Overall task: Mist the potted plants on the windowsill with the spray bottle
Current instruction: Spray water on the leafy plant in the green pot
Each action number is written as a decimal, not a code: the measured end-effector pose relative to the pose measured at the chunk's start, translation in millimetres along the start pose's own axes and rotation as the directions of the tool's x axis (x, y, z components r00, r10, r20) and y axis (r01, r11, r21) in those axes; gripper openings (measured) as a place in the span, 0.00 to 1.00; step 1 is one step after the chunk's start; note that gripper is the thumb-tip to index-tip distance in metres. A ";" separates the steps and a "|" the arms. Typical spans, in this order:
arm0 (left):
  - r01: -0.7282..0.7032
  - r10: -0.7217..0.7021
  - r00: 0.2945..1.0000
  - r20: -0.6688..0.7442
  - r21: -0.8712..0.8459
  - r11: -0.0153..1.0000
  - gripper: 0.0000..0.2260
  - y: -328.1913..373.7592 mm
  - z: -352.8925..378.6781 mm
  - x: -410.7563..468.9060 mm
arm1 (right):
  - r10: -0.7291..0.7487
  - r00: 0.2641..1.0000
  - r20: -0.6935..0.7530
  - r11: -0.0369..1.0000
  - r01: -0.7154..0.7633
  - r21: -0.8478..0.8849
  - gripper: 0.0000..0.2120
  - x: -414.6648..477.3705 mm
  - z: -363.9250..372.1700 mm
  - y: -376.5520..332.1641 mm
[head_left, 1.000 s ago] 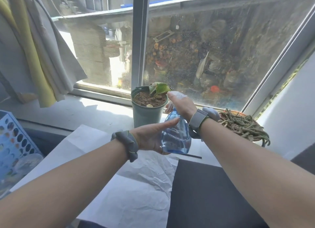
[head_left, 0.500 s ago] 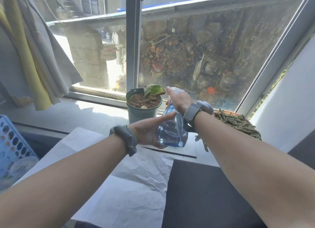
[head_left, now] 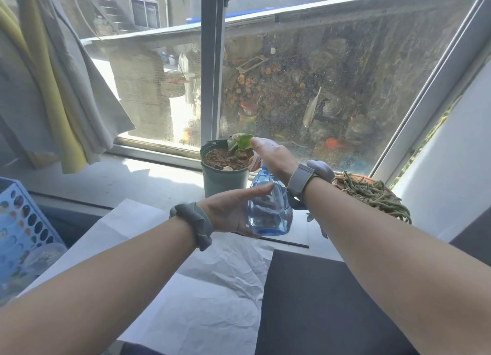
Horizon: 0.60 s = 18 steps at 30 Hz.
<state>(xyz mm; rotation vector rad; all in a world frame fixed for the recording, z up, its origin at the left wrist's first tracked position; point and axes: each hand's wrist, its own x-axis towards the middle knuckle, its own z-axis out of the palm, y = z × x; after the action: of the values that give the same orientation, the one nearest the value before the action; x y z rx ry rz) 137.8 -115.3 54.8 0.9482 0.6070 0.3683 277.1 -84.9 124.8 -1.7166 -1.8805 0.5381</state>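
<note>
A clear blue spray bottle [head_left: 269,212] is held upright just in front of the windowsill. My right hand [head_left: 273,156] is closed over its head, which is hidden, with the forefinger stretched toward the plant. My left hand [head_left: 232,212] cups the bottle's left side and base. Right behind the bottle stands a grey-green pot [head_left: 223,175] with brown soil and a small green leaf [head_left: 240,140]. At the right on the sill lies a second pot [head_left: 372,192] full of stringy green stems.
The window glass [head_left: 318,89] and its upright frame [head_left: 210,62] rise just behind the pots. Crumpled white paper [head_left: 207,296] and a dark mat [head_left: 318,307] cover the near surface. A blue perforated basket [head_left: 21,221] sits at the left, under hanging cloth [head_left: 53,75].
Both hands and the bottle keep their hold and pose. The view has shifted slightly, so the pots and hands sit a little lower left in the picture.
</note>
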 end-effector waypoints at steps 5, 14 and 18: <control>-0.049 0.055 0.994 0.099 -0.066 0.997 0.21 -10.2 -4.5 -7.4 | -0.051 0.998 0.043 0.996 0.054 -0.067 0.27 -7.8 11.5 -14.9; -0.044 0.054 0.988 0.144 -0.076 0.996 0.23 -12.0 -10.6 -12.7 | -0.037 0.996 0.076 0.990 0.047 -0.132 0.28 -8.0 20.8 -25.5; -0.042 0.042 0.993 0.114 -0.006 0.999 0.22 -6.1 -15.3 -12.9 | -0.004 1.000 0.024 0.997 0.006 -0.083 0.34 -8.4 19.6 -26.4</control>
<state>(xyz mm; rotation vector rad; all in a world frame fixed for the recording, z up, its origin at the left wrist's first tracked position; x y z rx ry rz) 118.4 -115.8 47.1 0.9733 0.4826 0.3499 244.7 -95.0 124.7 -1.7648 -1.9488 0.4862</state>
